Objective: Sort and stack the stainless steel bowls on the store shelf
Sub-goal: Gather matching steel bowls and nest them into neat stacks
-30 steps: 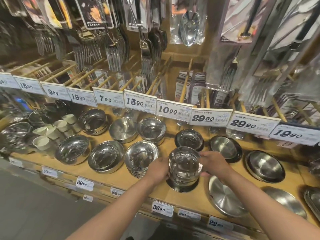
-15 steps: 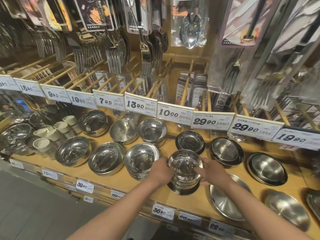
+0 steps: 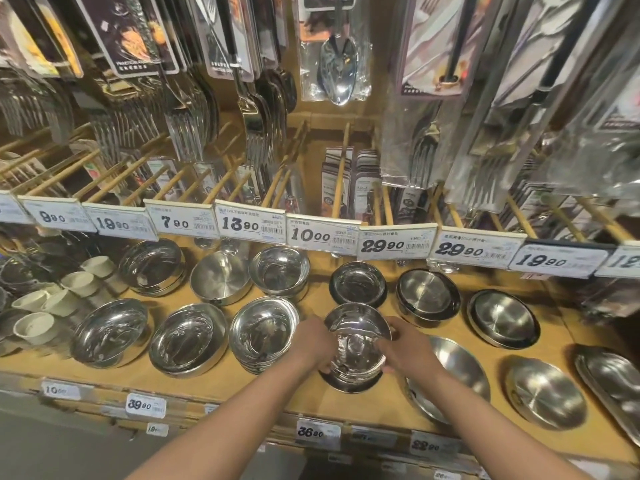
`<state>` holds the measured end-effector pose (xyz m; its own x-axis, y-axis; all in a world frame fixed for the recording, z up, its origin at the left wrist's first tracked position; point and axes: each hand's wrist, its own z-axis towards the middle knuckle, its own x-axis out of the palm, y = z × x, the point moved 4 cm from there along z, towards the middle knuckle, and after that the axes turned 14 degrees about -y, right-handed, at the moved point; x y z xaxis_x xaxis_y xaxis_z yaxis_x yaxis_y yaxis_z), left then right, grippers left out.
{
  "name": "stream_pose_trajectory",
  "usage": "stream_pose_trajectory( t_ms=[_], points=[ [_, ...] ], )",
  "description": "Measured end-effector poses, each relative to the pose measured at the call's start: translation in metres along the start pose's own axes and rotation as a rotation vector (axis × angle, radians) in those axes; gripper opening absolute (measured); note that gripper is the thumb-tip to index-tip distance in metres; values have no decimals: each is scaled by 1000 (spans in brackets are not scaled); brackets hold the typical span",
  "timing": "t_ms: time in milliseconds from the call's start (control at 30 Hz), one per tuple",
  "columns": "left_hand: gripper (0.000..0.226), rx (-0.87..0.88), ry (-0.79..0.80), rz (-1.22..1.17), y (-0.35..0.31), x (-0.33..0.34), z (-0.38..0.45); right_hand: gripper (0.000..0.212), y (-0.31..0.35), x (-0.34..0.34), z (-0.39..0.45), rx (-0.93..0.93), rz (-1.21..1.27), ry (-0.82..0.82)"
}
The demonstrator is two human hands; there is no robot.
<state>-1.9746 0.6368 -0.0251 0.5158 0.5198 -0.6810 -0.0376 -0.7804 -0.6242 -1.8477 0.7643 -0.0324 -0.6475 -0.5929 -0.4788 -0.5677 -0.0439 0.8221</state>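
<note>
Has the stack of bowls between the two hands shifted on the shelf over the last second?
No. The stack of bowls stays just in front of the dark-rimmed bowl and right of the neighbouring stack; only the camera moved.

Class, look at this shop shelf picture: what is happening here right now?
A person is tidying steel bowls on a wooden shelf. The left hand and right hand grip a stack of small bowls from either side, at the front of the shelf. Other bowls sit in piles around it, under a row of price tags.
</note>
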Motion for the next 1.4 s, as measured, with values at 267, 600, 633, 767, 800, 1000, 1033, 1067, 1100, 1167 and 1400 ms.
stream_pose_trajectory(
  t_ms=[267,600,633,767,800,1000,1033,1067,1100,1167,1400],
  points=[
    [15,-72,44,-245,0,-42,4,33,21,-11,5,204,394,110],
    [23,-187,-43,-495,33,-95,4,34,-22,21,9,-45,-612,-19],
    [25,-189,-47,-506,37,-98,3,35,-25,26,8,-40,-629,-40],
    [32,-180,-72,-515,48,-106,-2,39,-26,33,7,-53,-647,-105],
    [33,-180,-79,-516,50,-107,-4,36,-26,33,8,-58,-654,-115],
    [26,-184,-118,-475,59,-104,-9,9,-12,31,10,-146,-670,-143],
    [23,-172,-118,-478,59,-103,-9,8,-6,30,10,-170,-691,-143],
    [23,-162,-119,-483,58,-100,-9,9,0,28,11,-195,-708,-142],
    [25,-156,-121,-484,57,-98,-10,11,5,24,12,-211,-715,-146],
    [29,-157,-122,-469,54,-92,-12,16,13,11,15,-207,-662,-176],
    [22,-150,-62,-364,34,-45,-13,21,1,-97,12,-32,-187,-368]
  ],
)
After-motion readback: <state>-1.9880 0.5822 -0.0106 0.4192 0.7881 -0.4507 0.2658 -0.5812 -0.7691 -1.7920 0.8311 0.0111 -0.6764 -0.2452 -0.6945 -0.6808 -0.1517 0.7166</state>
